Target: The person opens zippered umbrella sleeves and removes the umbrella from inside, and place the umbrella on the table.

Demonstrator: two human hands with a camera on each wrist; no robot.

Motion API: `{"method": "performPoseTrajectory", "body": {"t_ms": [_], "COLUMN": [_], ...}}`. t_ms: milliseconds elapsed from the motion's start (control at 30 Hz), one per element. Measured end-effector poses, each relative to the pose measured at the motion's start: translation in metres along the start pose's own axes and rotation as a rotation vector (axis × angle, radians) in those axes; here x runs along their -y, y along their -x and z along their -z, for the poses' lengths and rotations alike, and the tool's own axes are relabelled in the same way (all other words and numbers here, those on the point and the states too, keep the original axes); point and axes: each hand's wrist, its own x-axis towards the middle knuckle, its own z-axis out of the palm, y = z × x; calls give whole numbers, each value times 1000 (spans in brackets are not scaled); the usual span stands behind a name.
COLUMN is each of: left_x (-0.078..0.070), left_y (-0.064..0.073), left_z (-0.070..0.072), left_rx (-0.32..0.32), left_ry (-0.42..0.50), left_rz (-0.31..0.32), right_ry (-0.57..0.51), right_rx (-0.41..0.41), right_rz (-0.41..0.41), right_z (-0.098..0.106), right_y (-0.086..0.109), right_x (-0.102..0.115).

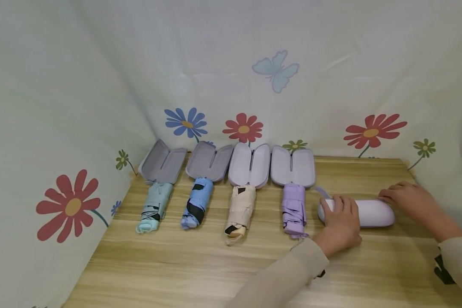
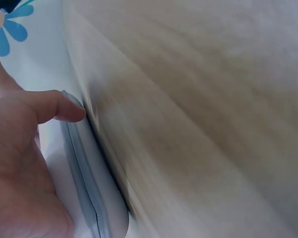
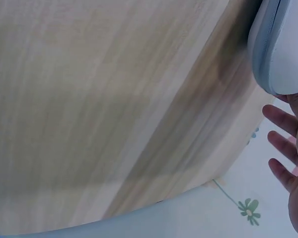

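A lilac-white zippered umbrella case (image 1: 373, 214) lies closed on the table at the right. My left hand (image 1: 340, 220) grips its left part from above, and in the left wrist view the thumb (image 2: 64, 106) bends over the grey zipper seam (image 2: 84, 173). At the case's far right corner is my right hand (image 1: 412, 201). One of its fingers meets the case end (image 3: 288, 74) in the right wrist view, while the others fan out beside it; whether it pinches a zipper pull is hidden. A strap (image 1: 323, 192) sticks out at the case's left end.
Four compact umbrellas lie in a row: teal (image 1: 158, 201), blue (image 1: 200, 199), beige (image 1: 241, 207) and purple (image 1: 294, 207). Behind each stands an opened case, the rightmost (image 1: 302, 167) nearest my left hand. Flower-printed sheeting (image 1: 319, 98) borders the wooden table (image 1: 169, 265).
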Motion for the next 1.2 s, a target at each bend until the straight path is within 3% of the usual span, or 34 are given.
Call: {"method": "performPoseTrajectory", "body": {"t_ms": [200,300,433,633,933,1067,1200], "left_x": [1,3,7,13,11,17,28], "left_y": [-1,-2,-3,-6,-5,-6,-9], "left_z": [2,3,5,10,15,16,17], "left_rx": [13,19,48,75,80,88,115], "left_ry": [21,29,32,79,35,44,63], "left_rz": [-4,-6,-16,81,155,93,-10], "right_ry": [65,147,173,97,-56,-105,-178], "right_rx": [29,65,37,-32,0,-23,12], "right_rz": [108,202,321,392,277,212,55], "right_z": [7,11,11,2,-3,-2,2], "right_y": [-15,-26,-45,-67,-69,-67,-62], "right_x": [7,16,34,47,47,49,48]}}
